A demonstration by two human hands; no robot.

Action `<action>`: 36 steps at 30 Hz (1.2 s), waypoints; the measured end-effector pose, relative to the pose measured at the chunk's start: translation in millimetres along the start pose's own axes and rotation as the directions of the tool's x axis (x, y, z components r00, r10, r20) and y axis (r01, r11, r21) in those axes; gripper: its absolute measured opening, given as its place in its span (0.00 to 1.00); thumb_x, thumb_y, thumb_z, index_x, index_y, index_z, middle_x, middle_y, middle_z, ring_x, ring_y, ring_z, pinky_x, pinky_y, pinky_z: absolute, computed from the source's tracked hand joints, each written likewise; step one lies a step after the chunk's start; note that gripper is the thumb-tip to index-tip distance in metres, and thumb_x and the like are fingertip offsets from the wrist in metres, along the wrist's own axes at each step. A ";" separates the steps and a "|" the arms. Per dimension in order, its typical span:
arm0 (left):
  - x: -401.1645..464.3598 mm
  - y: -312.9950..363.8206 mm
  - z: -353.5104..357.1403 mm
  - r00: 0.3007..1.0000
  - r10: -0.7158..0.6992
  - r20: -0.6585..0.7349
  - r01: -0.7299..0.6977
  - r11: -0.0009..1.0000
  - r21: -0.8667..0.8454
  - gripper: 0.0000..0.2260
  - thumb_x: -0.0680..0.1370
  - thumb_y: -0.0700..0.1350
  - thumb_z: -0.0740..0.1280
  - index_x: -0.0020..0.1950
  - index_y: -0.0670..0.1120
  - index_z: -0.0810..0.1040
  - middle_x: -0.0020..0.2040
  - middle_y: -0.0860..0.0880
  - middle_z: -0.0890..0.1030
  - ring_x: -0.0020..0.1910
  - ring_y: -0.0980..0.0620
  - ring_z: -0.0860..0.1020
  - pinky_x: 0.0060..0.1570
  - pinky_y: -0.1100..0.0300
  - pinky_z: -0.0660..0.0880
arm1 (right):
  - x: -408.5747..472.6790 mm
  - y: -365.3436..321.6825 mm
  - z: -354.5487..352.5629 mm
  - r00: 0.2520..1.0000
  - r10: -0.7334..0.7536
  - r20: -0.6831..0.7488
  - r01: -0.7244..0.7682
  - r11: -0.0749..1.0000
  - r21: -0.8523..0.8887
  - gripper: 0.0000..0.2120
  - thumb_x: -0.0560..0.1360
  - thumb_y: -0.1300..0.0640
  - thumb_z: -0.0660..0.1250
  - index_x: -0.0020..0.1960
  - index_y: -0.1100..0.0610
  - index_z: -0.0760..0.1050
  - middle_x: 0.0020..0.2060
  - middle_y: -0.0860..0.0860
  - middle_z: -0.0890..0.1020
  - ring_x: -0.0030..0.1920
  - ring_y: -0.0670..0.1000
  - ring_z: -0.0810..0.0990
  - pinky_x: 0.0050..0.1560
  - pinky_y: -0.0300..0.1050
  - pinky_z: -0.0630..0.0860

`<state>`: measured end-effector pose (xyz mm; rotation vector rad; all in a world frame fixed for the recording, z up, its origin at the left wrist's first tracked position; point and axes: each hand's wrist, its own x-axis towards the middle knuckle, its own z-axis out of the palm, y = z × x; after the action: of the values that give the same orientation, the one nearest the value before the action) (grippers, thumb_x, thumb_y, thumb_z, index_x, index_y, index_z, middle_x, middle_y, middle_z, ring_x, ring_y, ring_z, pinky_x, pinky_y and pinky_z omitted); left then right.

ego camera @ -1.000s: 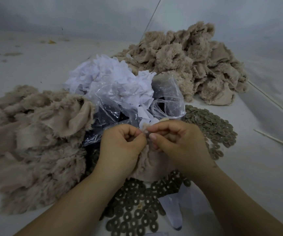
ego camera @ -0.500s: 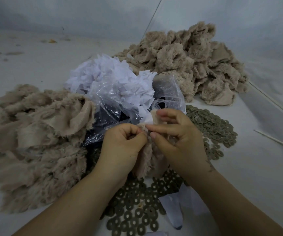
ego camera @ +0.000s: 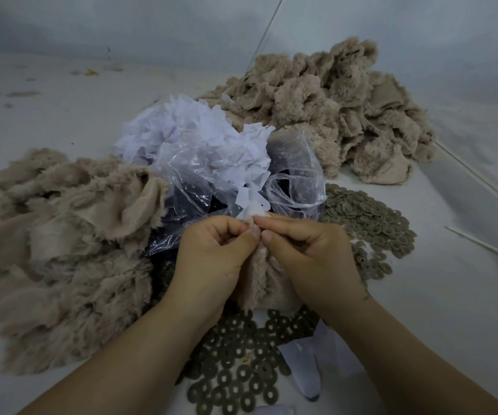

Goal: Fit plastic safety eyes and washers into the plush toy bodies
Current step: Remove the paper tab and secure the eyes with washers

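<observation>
A beige plush toy body hangs between my two hands at the centre of the view. My left hand pinches its upper edge with thumb and curled fingers. My right hand pinches the same edge from the right, thumb tip close to the left thumb. Whatever lies between the fingertips is hidden. Grey-green round washers lie scattered below my hands, and more washers are heaped to the right. A clear plastic bag with dark contents sits just behind my hands.
A pile of beige plush bodies fills the left, and a bigger pile sits at the back right. White paper scraps lie heaped behind the bag. Thin white sticks lie at the right. A white paper piece lies among the near washers.
My right hand's fingers, raised half a second ago, have curled back down onto the plush edge. Both hands have stayed in place pinching the plush body.
</observation>
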<state>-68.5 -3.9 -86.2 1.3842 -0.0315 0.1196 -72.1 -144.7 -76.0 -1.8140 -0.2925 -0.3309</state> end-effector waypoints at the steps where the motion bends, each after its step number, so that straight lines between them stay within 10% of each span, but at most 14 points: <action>1: -0.2 0.1 0.4 1.000 -0.002 -0.009 0.002 1.000 -0.005 0.06 0.76 0.36 0.71 0.39 0.38 0.82 0.38 0.38 0.84 0.38 0.44 0.82 0.45 0.51 0.80 | -0.2 -0.7 -0.7 1.000 0.020 0.013 -0.020 0.999 0.027 0.13 0.75 0.70 0.70 0.54 0.56 0.84 0.51 0.46 0.86 0.53 0.38 0.83 0.55 0.32 0.78; 17: -7.3 2.1 3.6 0.994 0.084 -0.075 -0.076 0.992 0.098 0.09 0.75 0.32 0.70 0.35 0.38 0.79 0.37 0.33 0.81 0.36 0.40 0.78 0.44 0.35 0.78 | -2.1 -1.2 2.1 0.969 0.243 0.037 -0.240 0.902 0.358 0.14 0.74 0.73 0.68 0.45 0.56 0.87 0.44 0.52 0.88 0.49 0.49 0.87 0.48 0.38 0.82; 36: -8.5 -5.9 0.9 0.984 0.121 -0.129 -0.098 0.980 0.174 0.10 0.74 0.32 0.72 0.35 0.42 0.80 0.32 0.39 0.81 0.31 0.45 0.77 0.35 0.49 0.78 | -3.8 1.6 6.7 0.912 0.378 0.157 -0.403 0.759 0.511 0.14 0.75 0.73 0.66 0.45 0.59 0.87 0.47 0.57 0.87 0.50 0.54 0.87 0.46 0.40 0.82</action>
<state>-76.3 -6.4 -92.6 1.5390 0.0186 0.3164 -74.5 -138.8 -80.5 -1.2785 -0.0171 0.0911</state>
